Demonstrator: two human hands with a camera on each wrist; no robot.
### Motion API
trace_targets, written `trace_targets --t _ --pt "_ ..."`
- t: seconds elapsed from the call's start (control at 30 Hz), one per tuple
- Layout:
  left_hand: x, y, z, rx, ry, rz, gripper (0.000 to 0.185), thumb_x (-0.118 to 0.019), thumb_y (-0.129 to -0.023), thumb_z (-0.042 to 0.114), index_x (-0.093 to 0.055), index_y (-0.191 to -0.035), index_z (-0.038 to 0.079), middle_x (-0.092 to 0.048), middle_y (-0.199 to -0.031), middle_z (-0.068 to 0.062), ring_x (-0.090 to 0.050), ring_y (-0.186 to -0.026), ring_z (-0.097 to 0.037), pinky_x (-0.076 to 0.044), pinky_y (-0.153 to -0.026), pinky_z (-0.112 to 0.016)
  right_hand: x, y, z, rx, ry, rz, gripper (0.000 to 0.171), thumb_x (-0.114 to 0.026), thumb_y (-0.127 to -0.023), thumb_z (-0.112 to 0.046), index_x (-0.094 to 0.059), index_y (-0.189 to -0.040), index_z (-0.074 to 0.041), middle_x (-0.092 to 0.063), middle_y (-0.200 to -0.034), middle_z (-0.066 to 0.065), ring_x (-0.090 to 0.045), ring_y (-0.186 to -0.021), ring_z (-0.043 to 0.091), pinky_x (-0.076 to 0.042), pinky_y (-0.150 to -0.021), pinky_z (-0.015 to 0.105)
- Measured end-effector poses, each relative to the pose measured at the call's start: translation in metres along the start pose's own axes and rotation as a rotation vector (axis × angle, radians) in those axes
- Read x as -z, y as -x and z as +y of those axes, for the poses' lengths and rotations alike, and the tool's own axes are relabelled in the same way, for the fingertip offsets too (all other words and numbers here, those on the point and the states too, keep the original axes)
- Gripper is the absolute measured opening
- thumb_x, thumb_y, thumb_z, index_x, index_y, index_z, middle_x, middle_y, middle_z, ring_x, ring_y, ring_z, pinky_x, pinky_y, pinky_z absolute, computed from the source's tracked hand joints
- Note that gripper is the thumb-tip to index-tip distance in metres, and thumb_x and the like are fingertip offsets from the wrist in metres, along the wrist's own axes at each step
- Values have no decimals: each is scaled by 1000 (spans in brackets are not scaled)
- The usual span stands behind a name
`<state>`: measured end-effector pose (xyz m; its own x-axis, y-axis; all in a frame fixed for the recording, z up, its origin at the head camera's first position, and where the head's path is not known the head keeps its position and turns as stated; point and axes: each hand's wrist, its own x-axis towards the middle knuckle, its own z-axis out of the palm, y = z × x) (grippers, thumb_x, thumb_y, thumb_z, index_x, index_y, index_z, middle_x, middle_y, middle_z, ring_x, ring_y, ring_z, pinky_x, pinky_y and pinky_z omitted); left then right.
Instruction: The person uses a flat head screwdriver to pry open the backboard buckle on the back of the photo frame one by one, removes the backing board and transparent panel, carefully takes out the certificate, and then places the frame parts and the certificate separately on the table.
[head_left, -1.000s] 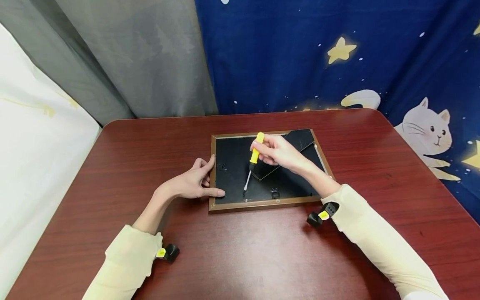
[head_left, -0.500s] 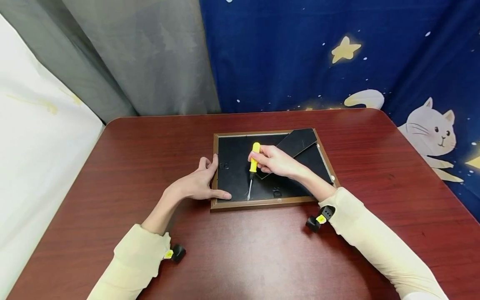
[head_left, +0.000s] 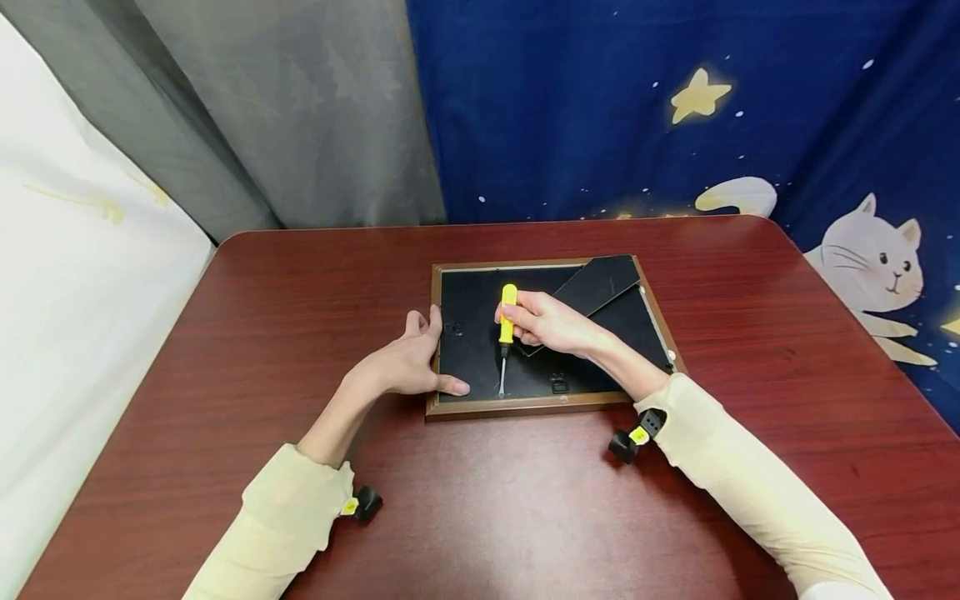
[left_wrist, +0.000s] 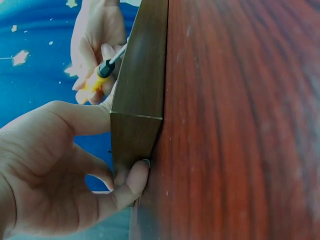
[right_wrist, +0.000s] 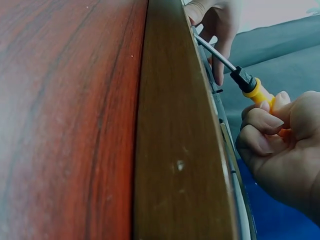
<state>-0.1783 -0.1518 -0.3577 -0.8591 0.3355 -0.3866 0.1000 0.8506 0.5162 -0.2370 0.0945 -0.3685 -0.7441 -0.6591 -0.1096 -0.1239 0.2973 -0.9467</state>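
A wooden picture frame (head_left: 536, 407) lies face down, its black backing board (head_left: 472, 367) showing. My left hand (head_left: 408, 365) grips the frame's left side near the front corner, thumb on the back and other fingers along the outer side. In my right hand (head_left: 551, 321) is a screwdriver with a yellow handle (head_left: 507, 318), held between thumb and fingers. Its metal shaft (head_left: 503, 375) points down, the tip at the backing's front edge beside the wooden rim. The right wrist view shows the shaft (right_wrist: 217, 54) slanting to the rim, near the left hand (right_wrist: 225, 30).
A black easel leg (head_left: 596, 287) lies slantwise across the backing, partly behind the right hand. A small metal hanger (head_left: 559, 383) sits near the front edge. The frame rests on a reddish-brown wooden table (head_left: 510, 492). Grey and blue curtains (head_left: 562, 108) hang behind it.
The screwdriver's tip has come toward me to the backing's front edge, and its handle stands more upright. The left hand keeps its hold on the frame. The head view has shifted slightly.
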Motion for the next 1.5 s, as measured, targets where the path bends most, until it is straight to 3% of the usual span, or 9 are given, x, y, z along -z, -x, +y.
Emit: trace_targets --t 0.27,0.77,1.0,1.17,1.37,1.5 --pt "-2 -2 10 53 -42 7 128 -82 -83 48 10 -159 2 -3 -161 -26 -46 -135 -39 -41 -110 -47 1 1 -5 11 16 -19 25 -42 -110 -12 -54 -112 9 -44 -73 4 -37 -56 12 -31 -51 21" --pt "0 -1 7 67 -50 16 129 -82 -83 47 11 -159 1 -5 -161 -25 -51 -130 -38 -42 -109 -46 -9 16 -35 179 412 63 13 -53 -107 -16 -62 -106 -6 -56 -81 4 -53 -69 18 -46 -62 29" --pt "0 -1 4 75 -48 13 130 -82 -82 47 12 -159 0 -4 -160 -26 -50 -130 -39 -41 -111 -46 -16 21 -45 245 504 44 9 -56 -105 -12 -62 -104 -6 -60 -82 2 -53 -66 15 -48 -61 28" --pt "0 -1 3 78 -57 8 129 -82 -83 46 12 -158 -1 -4 -160 -27 -51 -130 -39 -41 -110 -47 -15 18 -45 239 502 25 10 -55 -105 -12 -63 -104 -5 -61 -82 3 -54 -67 16 -49 -61 28" --pt "-1 -1 5 81 -69 11 127 -80 -85 46 11 -158 -1 -2 -161 -27 -53 -126 -38 -42 -109 -46 -7 6 -35 124 365 -13 15 -50 -107 -13 -63 -105 -5 -55 -78 4 -49 -64 15 -42 -58 25" --pt "-1 -2 6 76 -62 4 127 -80 -84 47 12 -159 0 -2 -161 -26 -55 -124 -37 -43 -108 -46 -8 10 -36 163 403 -12 13 -52 -107 -12 -62 -105 -5 -57 -78 3 -51 -64 16 -45 -59 27"
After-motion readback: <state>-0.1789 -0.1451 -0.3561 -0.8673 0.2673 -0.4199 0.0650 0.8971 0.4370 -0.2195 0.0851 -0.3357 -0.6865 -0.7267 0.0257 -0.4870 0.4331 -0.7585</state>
